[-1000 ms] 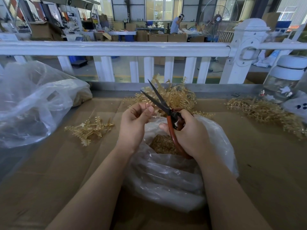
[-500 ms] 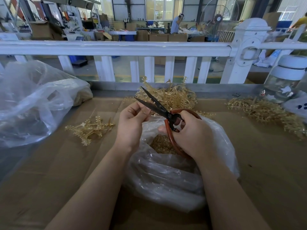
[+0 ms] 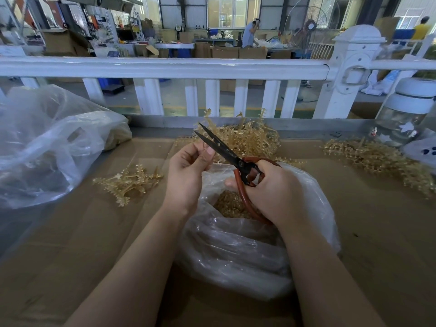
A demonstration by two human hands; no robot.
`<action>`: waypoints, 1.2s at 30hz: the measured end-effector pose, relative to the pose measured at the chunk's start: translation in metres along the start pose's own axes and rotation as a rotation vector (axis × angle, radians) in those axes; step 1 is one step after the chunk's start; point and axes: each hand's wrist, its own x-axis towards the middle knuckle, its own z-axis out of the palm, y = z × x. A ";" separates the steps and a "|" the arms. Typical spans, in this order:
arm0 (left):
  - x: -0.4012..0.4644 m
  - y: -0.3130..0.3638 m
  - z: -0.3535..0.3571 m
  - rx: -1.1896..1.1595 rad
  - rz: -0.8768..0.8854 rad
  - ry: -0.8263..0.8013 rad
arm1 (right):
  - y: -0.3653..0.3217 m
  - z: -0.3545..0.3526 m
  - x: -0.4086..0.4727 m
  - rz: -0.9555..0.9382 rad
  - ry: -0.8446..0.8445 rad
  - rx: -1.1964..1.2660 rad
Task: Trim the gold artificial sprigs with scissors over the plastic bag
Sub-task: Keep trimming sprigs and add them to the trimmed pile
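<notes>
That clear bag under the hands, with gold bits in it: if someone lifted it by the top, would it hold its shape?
Probably not. The plastic bag looks thin and crumpled, so it would likely sag and fold. The gold trimmings pooled inside would probably slide to the lowest point. It looks light for its size, and its glossy film may be slippery.

Daylit hall, soft and even
Windows [image 3: 232, 14] are glowing overexposed at the back; wide-angle bending is curving the railing [image 3: 165, 67]; shadows are staying faint.

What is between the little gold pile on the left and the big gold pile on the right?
In the head view, between the small sprig pile and right sprig pile: both hands, scissors, plastic bag.
</notes>
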 end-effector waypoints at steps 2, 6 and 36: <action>0.000 0.000 0.000 0.007 -0.005 0.004 | 0.000 0.000 0.000 0.002 -0.010 0.004; 0.001 -0.004 -0.002 0.105 0.030 0.000 | 0.000 -0.001 0.000 -0.008 -0.006 -0.020; 0.003 -0.013 -0.002 0.139 0.081 -0.060 | 0.002 0.002 0.001 -0.021 0.032 0.014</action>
